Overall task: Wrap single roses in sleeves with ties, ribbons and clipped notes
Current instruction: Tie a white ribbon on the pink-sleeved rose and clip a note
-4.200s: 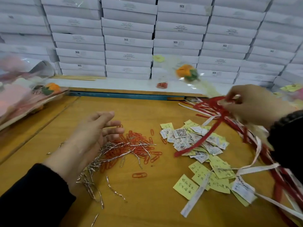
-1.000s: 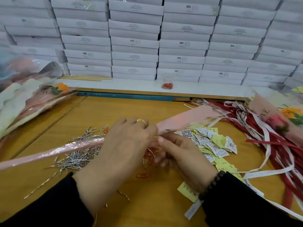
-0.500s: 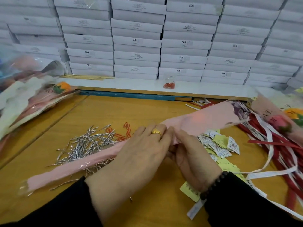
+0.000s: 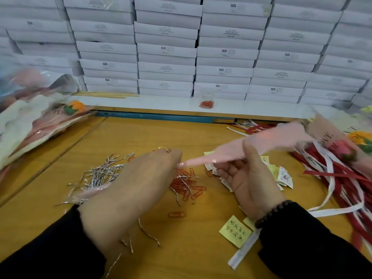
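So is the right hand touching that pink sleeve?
Touching. The head view shows the right hand closed around the pink sleeve, thumb over its front and fingers behind it.

Bare yellow wooden desk point(image 4: 128, 137) lay open ahead of the hands, silver wire twist ties point(image 4: 100, 174) crowded the left, orange paper clips point(image 4: 187, 186) littered the centre, red and white ribbons point(image 4: 342, 178) blocked the right.

Landmark: paper clips point(image 4: 186, 188) at the centre of the table point(image 4: 201, 248). Wire ties point(image 4: 100, 174) lie to their left, notes point(image 4: 281, 176) to their right, ribbons point(image 4: 342, 178) further right, stacked boxes point(image 4: 167, 57) behind.
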The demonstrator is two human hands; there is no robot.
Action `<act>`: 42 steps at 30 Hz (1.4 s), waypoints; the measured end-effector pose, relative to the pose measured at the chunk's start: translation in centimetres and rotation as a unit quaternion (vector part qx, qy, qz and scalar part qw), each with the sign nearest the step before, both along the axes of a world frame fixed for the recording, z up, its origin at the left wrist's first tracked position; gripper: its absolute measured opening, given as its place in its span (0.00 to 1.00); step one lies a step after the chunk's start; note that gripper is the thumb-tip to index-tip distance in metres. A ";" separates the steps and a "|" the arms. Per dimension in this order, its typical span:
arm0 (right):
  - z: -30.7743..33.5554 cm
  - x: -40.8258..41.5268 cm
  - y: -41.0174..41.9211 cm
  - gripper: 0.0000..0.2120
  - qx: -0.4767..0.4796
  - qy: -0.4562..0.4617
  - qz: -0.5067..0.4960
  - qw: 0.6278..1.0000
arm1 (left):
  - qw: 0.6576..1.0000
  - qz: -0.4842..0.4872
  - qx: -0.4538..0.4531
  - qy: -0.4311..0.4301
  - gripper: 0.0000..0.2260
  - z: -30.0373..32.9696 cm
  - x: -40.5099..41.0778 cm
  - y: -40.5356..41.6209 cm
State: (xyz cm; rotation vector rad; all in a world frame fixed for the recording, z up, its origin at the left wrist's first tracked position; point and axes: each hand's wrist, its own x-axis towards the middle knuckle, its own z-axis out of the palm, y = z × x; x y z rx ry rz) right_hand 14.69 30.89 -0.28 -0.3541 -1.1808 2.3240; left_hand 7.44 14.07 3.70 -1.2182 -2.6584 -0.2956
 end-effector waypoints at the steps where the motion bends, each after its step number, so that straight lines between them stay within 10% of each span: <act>1: 0.1 0.1 -0.1 0.20 0.026 0.002 0.029 0.999 | 1.000 0.001 0.019 -0.006 0.05 0.0 -0.1 0.0; 6: -0.3 0.3 -1.2 0.38 0.083 -0.084 0.095 0.988 | 0.970 -0.023 0.187 -0.152 0.03 0.1 -0.3 -0.3; 15: 0.1 0.6 -2.2 0.05 0.141 -0.061 0.096 0.983 | 0.726 -0.109 0.337 -0.590 0.10 -0.3 1.6 0.6; 21: -0.3 0.6 -2.3 0.06 0.154 -0.102 0.093 0.978 | 0.800 -0.061 0.283 -0.525 0.12 -1.3 0.5 0.5; 42: -0.4 0.8 -2.2 0.03 0.239 -0.122 0.118 0.956 | 0.769 -0.073 0.270 -0.574 0.05 -2.3 -1.0 -0.4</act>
